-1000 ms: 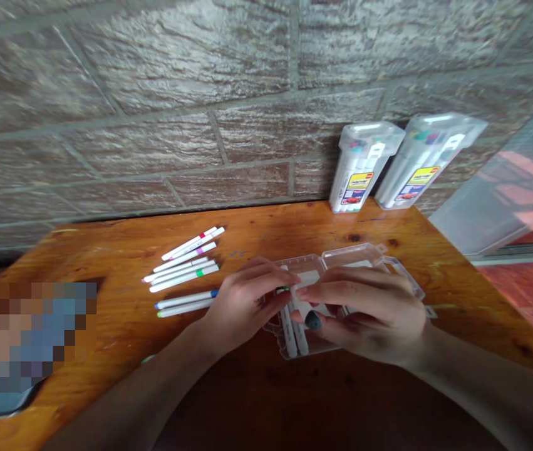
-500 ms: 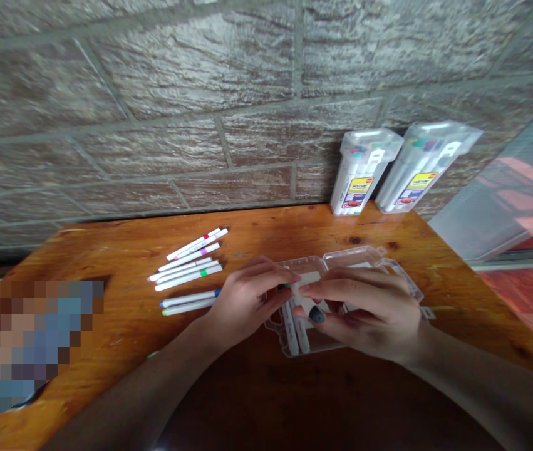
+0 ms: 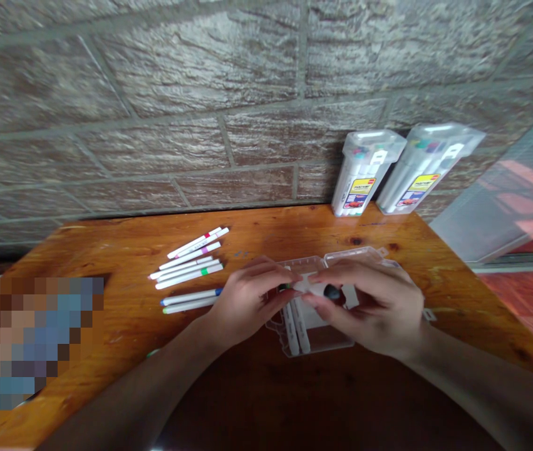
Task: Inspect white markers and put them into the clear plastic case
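Observation:
A white marker (image 3: 314, 288) with a dark grey-black end is held between both hands above an open clear plastic case (image 3: 334, 338). My left hand (image 3: 246, 302) is closed in a pinch at the marker's left part, where a small bit of green shows by the fingertips. On the other side, the thumb and fingers of my right hand (image 3: 379, 305) close around the marker near its dark end. Two white markers (image 3: 300, 329) lie side by side in the case's left part, their upper ends hidden by my left hand. My right hand covers much of the case's other half.
Several loose white markers (image 3: 188, 272) with coloured bands lie on the wooden table (image 3: 120, 250) left of my hands. Two upright clear marker cases, one (image 3: 364, 172) beside another (image 3: 428, 169), lean by the brick wall. A pixelated patch (image 3: 26, 344) covers the left edge.
The marker has turned so that its dark end points right instead of down towards me. My right hand's fingers have shifted along it; my left hand has hardly moved.

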`<state>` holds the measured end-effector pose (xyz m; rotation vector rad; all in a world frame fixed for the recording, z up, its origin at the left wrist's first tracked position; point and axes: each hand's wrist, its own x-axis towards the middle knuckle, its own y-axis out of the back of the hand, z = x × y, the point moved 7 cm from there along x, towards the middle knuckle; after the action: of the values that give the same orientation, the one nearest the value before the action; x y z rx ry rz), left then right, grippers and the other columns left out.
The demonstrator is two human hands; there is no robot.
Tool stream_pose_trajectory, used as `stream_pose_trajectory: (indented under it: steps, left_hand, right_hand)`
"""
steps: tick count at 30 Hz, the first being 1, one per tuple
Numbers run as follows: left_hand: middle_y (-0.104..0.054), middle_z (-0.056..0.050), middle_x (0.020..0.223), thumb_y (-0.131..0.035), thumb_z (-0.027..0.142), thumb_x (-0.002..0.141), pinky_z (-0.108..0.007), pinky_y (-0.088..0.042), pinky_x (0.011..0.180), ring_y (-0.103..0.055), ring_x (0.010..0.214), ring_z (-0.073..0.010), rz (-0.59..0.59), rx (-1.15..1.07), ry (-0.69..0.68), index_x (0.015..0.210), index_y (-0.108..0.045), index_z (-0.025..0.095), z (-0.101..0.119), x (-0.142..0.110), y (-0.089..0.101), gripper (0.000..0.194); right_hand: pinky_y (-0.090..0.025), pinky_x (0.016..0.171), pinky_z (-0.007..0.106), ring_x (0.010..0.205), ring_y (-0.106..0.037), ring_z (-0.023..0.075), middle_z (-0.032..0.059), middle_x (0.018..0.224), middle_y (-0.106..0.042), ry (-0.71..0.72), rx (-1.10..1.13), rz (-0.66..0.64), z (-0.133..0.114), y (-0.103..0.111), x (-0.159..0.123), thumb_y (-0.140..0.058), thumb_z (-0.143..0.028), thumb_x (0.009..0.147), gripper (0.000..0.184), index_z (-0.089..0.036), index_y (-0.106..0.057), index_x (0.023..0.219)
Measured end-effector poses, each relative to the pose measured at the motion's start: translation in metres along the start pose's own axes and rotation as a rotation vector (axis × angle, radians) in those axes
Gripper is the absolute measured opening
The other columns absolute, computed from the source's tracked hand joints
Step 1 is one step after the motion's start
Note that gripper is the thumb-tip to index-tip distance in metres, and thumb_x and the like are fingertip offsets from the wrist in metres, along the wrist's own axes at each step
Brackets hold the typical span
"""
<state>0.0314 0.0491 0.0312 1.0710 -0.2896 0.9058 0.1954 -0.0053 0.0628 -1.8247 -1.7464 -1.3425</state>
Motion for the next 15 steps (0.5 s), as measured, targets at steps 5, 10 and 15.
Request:
stream_pose_trajectory:
  steps: [5, 10, 15]
  left_hand:
    - [-0.083, -0.007, 0.100, -0.075, 0.027, 0.098, -0.027, -0.058, 0.078, -0.076, 0.086, -0.0168, 0.069, -0.195, 0.258, 0.107, -0.082, 0.019, -0.015, 0.001, 0.005, 0.014]
    - [-0.084, -0.006, 0.091, -0.077, 0.034, 0.094, -0.024, -0.058, 0.069, -0.075, 0.075, -0.0155, 0.247, -0.387, 0.462, 0.097, -0.082, 0.016, -0.035, 0.002, 0.019, 0.019]
    - [-0.080, -0.004, 0.083, -0.077, 0.034, 0.094, -0.021, -0.056, 0.065, -0.072, 0.072, -0.0136, 0.274, -0.440, 0.453, 0.092, -0.079, 0.015, -0.037, 0.004, 0.021, 0.019]
  right_hand:
    - [-0.047, 0.042, 0.022, 0.046, -0.061, 0.0112, -0.0017, 0.062, -0.072, -0.449, 0.259, 0.196, 0.042, 0.006, 0.003, -0.087, -0.028, 0.085, 0.017, -0.021, -0.072, 0.081]
    - [-0.047, 0.046, 0.022, 0.048, -0.060, 0.0108, -0.0006, 0.059, -0.072, -0.663, 0.397, 0.070, 0.069, -0.006, 0.003, -0.094, -0.035, 0.077, 0.024, -0.019, -0.077, 0.080]
    - [-0.043, 0.050, 0.020, 0.054, -0.059, 0.0089, 0.0013, 0.068, -0.075, -0.708, 0.427, -0.197, 0.071, -0.027, -0.005, -0.092, -0.034, 0.078, 0.022, -0.017, -0.079, 0.077]
